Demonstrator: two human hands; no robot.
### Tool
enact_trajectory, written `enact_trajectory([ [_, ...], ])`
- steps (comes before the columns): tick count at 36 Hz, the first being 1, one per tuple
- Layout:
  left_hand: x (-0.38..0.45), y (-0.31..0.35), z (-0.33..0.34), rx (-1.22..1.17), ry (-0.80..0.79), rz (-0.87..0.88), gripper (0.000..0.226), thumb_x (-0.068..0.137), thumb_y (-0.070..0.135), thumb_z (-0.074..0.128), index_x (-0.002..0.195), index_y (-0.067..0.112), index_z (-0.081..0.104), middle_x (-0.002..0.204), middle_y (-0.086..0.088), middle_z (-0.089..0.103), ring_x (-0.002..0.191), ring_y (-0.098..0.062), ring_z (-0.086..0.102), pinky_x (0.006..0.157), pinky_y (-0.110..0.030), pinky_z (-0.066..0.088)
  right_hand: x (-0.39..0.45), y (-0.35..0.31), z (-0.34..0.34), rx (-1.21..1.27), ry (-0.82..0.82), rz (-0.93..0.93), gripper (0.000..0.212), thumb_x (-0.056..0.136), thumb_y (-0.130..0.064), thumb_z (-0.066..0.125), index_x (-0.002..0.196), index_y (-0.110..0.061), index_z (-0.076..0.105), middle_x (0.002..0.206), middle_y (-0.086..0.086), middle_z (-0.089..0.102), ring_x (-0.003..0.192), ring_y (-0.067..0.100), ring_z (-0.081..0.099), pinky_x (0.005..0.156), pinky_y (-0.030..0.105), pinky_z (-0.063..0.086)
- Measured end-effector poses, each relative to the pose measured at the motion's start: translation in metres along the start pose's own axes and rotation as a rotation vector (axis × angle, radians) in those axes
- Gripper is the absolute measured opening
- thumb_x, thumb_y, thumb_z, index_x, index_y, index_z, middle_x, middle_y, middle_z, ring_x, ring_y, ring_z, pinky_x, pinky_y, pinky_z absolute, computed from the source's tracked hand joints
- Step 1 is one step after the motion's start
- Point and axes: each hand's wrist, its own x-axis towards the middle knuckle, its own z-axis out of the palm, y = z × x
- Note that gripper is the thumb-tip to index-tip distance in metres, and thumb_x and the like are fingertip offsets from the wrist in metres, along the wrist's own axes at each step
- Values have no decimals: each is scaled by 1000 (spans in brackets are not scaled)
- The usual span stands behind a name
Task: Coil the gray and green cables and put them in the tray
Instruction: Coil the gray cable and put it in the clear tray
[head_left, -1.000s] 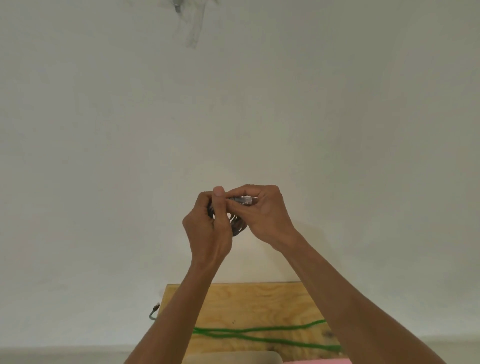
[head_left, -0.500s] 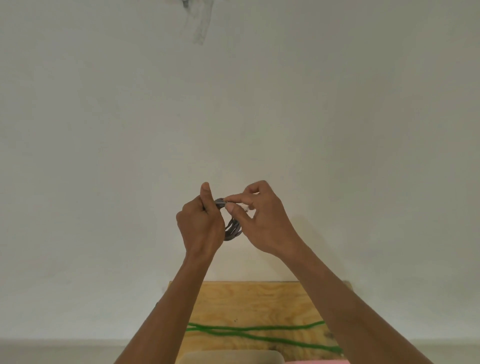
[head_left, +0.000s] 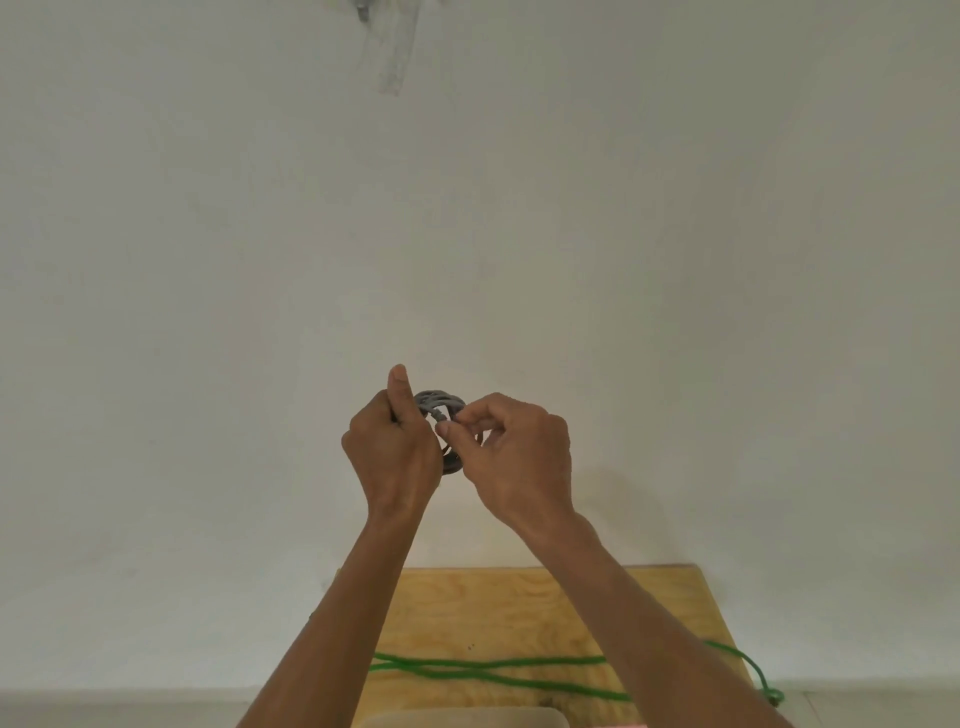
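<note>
Raised in front of the white wall, my left hand (head_left: 392, 452) grips a small coil of gray cable (head_left: 441, 402), thumb pointing up. My right hand (head_left: 517, 457) pinches the gray cable's end at the coil with thumb and forefinger. Most of the coil is hidden between the two hands. The green cable (head_left: 493, 667) lies loose and uncoiled across the wooden table (head_left: 498, 603) below, trailing off its right edge. A pale tray rim (head_left: 462, 717) shows at the bottom edge of the view.
A plain white wall (head_left: 675, 260) fills most of the view, with a grey smear and fitting (head_left: 389, 47) near the top. The wooden table stands against the wall.
Both hands have stayed raised with the gray coil. My left thumb has lifted upright and my right fingers have shifted lower on the coil, now pinching the cable's end.
</note>
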Motion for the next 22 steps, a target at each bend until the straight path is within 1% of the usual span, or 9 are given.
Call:
enact_trajectory([
  [2,1,-1,0,4,-7,9,65,105,44,38,64,-3,56,54,-9,57,52,-23,51,57,-31,42,0,0,1,-43,44,-46,19,79,-39,79,85,-27,66,79,-14,64,62,1,53,60,25,48],
  [4,1,-2,-1,4,-9,12,64,105,43,38,63,-2,56,53,-8,56,50,-21,48,56,-29,41,0,0,2,-26,35,-37,22,79,-37,79,88,-27,62,80,-14,59,64,3,54,60,29,52],
  [6,1,-3,-1,3,-11,12,64,105,43,38,61,0,54,51,-5,54,48,-19,46,54,-27,39,-1,-2,3,15,-2,22,19,81,-37,78,87,-27,63,79,-13,66,66,8,60,63,35,56],
  [9,-2,-2,1,4,0,2,62,105,43,39,56,5,44,47,-1,48,43,-12,42,49,-19,34,-3,-6,2,-59,-54,62,14,83,-42,75,88,-29,70,81,-14,72,72,6,65,66,30,55],
  [12,-2,-1,2,-5,2,0,61,105,41,40,54,8,35,45,1,38,42,-10,39,49,-17,36,-7,-11,3,-79,-72,83,14,86,-39,72,96,-30,73,86,-14,75,80,6,69,72,28,54],
  [15,0,0,2,-10,-13,-5,61,105,40,40,53,9,35,45,2,38,41,-11,40,49,-17,35,-7,-15,6,-59,-26,112,11,86,-38,72,94,-30,73,86,-13,75,80,6,69,71,29,54],
  [18,-1,-2,3,-13,-26,-1,60,106,40,40,54,9,38,45,1,42,43,-8,44,51,-16,37,-5,-20,7,-37,2,148,9,87,-38,70,91,-30,72,84,-13,75,78,6,69,69,27,53],
  [20,-1,-4,3,-11,-21,-12,61,106,40,39,53,11,38,45,2,42,43,-8,44,51,-16,37,-5,-21,9,-33,-5,161,9,87,-38,71,91,-30,73,83,-13,75,78,6,69,70,28,54],
  [22,-1,-6,1,-10,-12,-30,61,106,41,38,53,10,39,45,1,42,41,-11,41,49,-19,35,-6,-18,11,-17,-50,176,9,87,-35,72,92,-28,74,82,-13,76,79,7,71,73,32,57],
])
